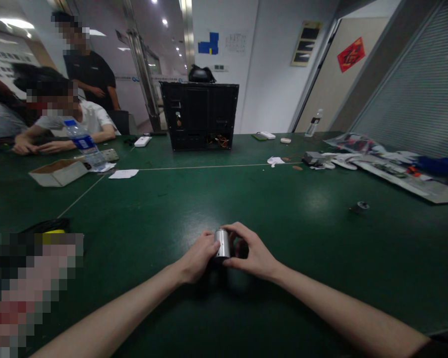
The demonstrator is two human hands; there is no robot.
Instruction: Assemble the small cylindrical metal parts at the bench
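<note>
While the person's left hand (198,257) and right hand (251,251) are gripping it from both sides, a short brushed-silver metal cylinder (222,243) is standing roughly upright between them, over a dark green work table (321,263); whether it is touching the surface cannot be told. The left hand is clenching into a loose fist against its side, while the right is arching over its top, fingers (242,233) curving down the far side. Its smooth metal could be slipping from so light a hold, and on this slick surface it could be rolling toward a small dark round part (359,207). A dark shape beside the right hand is hard to make out. Farther off, a black open computer case (199,117) is standing on the table, a seated co-worker's hands (41,146) are resting at the far left, and a pixelated blur (33,293) is hiding the lower left corner.
</note>
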